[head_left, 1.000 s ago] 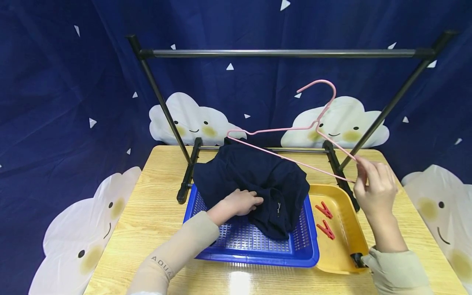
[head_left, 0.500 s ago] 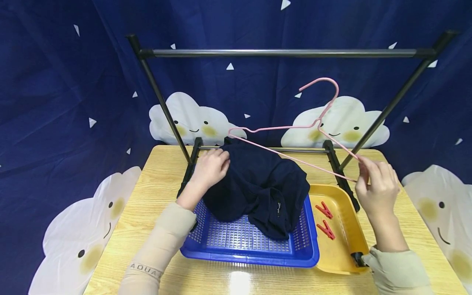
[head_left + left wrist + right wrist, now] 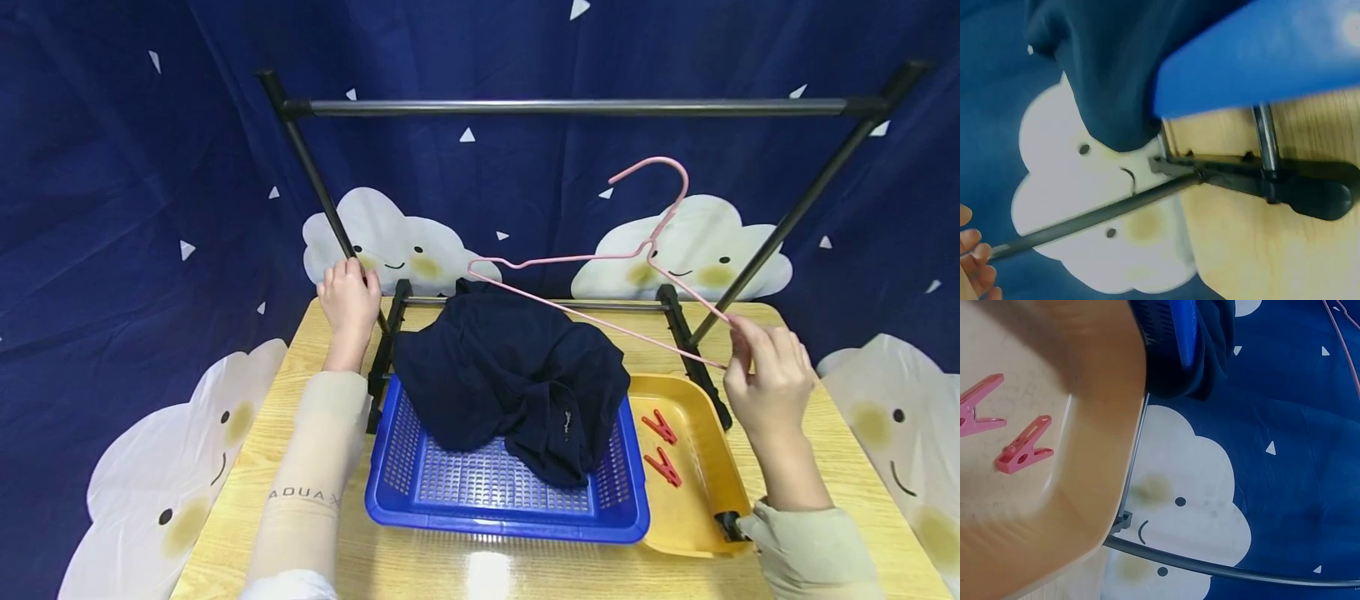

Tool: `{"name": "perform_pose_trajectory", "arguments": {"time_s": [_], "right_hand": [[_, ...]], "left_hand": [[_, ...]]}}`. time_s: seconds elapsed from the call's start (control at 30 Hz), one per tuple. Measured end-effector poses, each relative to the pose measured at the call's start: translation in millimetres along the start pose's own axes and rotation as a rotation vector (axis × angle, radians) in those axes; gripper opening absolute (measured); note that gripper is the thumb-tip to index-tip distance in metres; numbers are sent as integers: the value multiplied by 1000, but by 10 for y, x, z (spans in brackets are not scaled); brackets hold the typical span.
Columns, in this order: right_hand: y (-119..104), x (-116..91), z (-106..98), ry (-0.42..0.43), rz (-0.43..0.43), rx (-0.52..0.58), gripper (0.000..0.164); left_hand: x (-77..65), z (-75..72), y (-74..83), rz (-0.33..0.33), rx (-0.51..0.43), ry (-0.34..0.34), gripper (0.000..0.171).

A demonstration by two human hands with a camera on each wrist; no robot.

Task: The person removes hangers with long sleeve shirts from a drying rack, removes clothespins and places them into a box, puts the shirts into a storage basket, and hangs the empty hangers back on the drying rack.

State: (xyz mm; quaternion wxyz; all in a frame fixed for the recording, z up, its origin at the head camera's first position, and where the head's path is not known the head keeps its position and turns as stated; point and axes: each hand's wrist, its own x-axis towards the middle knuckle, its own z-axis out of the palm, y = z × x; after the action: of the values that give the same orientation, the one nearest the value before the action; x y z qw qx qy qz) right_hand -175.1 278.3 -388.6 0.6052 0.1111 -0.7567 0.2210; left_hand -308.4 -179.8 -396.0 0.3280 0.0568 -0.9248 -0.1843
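My right hand (image 3: 768, 379) pinches one end of a pink wire clothes hanger (image 3: 570, 260), which is held up in the air with its hook at the top. Empty, with loosely bent fingers, my left hand (image 3: 348, 304) is raised beside the rack's left post (image 3: 318, 183). In the left wrist view its fingers (image 3: 975, 253) overlap that post. A dark navy garment (image 3: 510, 367) with a small light logo lies bunched over the back of a blue plastic basket (image 3: 510, 527), below the hanger.
A black rack with a metal top bar (image 3: 577, 108) stands behind the basket on the wooden table (image 3: 255, 467). Right of the basket, a yellow tray (image 3: 693, 467) holds two red clothespins (image 3: 663, 467). A dark blue curtain with clouds (image 3: 393, 237) hangs behind.
My left hand has left the garment and moved left and away from me to the rack's left post. The hanger in my right hand has risen slightly.
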Motion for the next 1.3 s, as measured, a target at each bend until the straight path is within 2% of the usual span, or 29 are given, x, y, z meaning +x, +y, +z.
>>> {"name": "perform_pose_trajectory", "arguments": {"time_s": [0.07,0.13,0.3,0.47,0.8,1.03,1.3], "right_hand": [[3,-1,1,-3,0,-1,14],[7,2,3,-2,1,-2,14],[8,18,9,6,3,-2,13],[-11,52,16,3,-3,11,13],[-36,206,40,-34,0,3,16],[-57,410,52,-54,19,-38,16],[3,625,107,-188,58,-108,23]], "left_hand": [[54,13,-60,-75,22,-41,24],[97,27,-111,-120,43,-85,30],[192,69,-202,-170,71,-198,45],[275,105,-250,-223,38,-263,51],[351,118,-277,-259,-23,-351,47],[377,88,-272,-258,-153,-396,46],[363,105,-295,-290,-166,-404,38]]}}
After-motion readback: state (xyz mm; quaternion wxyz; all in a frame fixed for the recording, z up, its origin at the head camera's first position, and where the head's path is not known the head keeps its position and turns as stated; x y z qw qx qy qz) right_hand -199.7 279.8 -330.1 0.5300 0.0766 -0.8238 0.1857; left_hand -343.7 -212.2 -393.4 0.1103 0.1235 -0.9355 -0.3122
